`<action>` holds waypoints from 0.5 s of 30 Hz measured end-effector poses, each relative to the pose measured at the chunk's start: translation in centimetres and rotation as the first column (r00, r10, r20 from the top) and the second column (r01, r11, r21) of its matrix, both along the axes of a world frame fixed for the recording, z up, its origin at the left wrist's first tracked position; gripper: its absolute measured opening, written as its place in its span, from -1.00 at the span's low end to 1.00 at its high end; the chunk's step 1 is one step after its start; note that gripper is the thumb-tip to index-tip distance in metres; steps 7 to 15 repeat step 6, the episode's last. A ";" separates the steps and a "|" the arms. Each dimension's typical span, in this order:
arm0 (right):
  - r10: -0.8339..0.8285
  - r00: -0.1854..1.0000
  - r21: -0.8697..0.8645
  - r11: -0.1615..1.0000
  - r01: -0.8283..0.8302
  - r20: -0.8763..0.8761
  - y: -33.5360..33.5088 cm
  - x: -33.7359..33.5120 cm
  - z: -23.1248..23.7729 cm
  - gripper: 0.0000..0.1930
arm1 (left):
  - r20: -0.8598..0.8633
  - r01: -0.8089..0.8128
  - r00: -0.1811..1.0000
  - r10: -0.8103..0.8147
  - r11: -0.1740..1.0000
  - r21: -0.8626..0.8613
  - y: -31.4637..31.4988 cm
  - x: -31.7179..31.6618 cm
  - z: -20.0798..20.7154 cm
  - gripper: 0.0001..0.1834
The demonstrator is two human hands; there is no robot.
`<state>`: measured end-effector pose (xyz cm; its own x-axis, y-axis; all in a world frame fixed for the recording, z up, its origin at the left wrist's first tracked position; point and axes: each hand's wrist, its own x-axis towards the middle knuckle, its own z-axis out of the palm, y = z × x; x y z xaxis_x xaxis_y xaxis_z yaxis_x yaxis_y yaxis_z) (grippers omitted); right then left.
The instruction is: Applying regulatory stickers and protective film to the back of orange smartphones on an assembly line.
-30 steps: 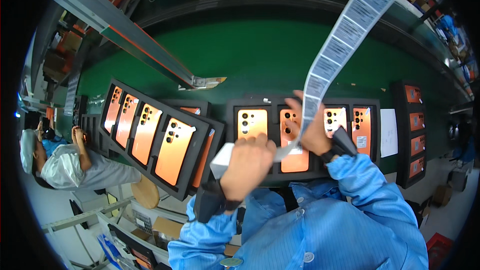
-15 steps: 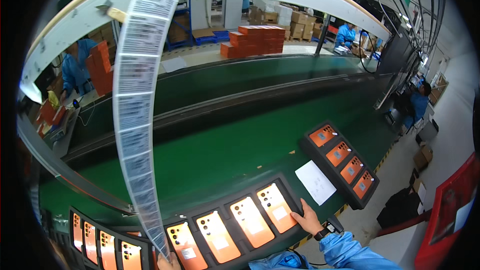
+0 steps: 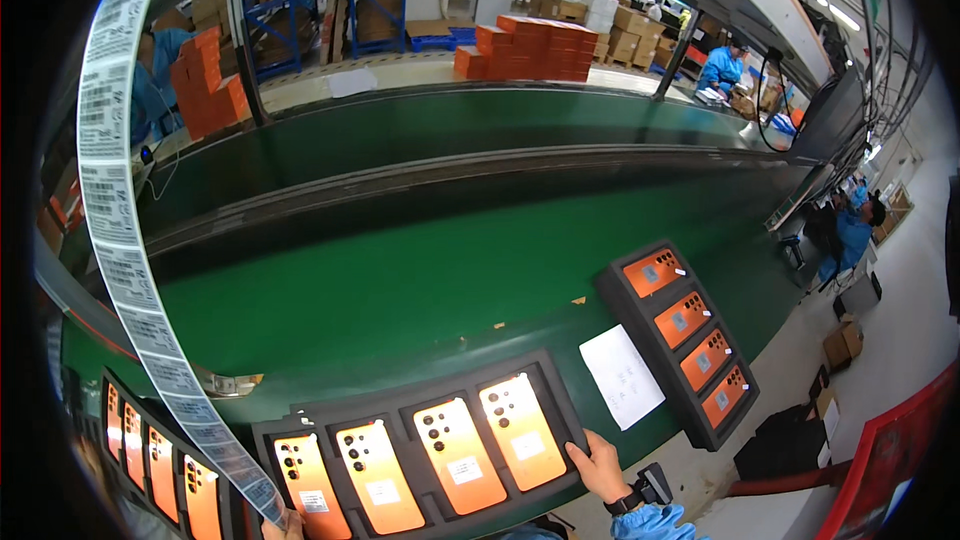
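In front of me lies a black foam tray with a row of orange phones, backs up, each bearing a white label. My right hand grips the tray's right end, thumb on top and fingers partly hidden beneath. At the tray's lower left corner is my left hand, cut off by the picture's edge. The lower end of a long strip of white printed labels meets its closed fingers. The strip curves up past the top of the view.
Right of the tray are a handwritten paper sheet and a second black tray of orange phones. Another phone tray stands lower left. All are by a green conveyor belt. Red-orange boxes and people in blue sit beyond.
The near tray has shifted left with both my hands on it. The label strip's lower end has moved left with my left hand. My view has also tilted and shifted.
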<state>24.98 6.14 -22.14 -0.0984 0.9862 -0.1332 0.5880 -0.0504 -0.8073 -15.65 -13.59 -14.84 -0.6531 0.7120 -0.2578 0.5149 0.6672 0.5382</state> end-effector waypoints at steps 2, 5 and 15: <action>-0.008 0.999 -0.018 1.000 0.007 -0.036 0.3 0.3 0.1 -0.58 | 0.170 -0.016 0.984 0.046 0.984 -0.176 -2.1 -2.3 -4.1 -0.49; -0.197 0.789 -0.267 0.963 0.043 -0.583 1.0 0.7 2.1 -0.44 | 0.437 -0.281 0.896 0.079 0.863 0.421 -5.1 -3.9 -8.5 -0.82; -0.218 0.544 -0.318 0.943 -0.097 -0.811 2.5 0.9 3.5 -0.41 | 0.494 -0.376 0.852 0.172 0.857 0.351 -5.1 -3.7 -8.9 -0.85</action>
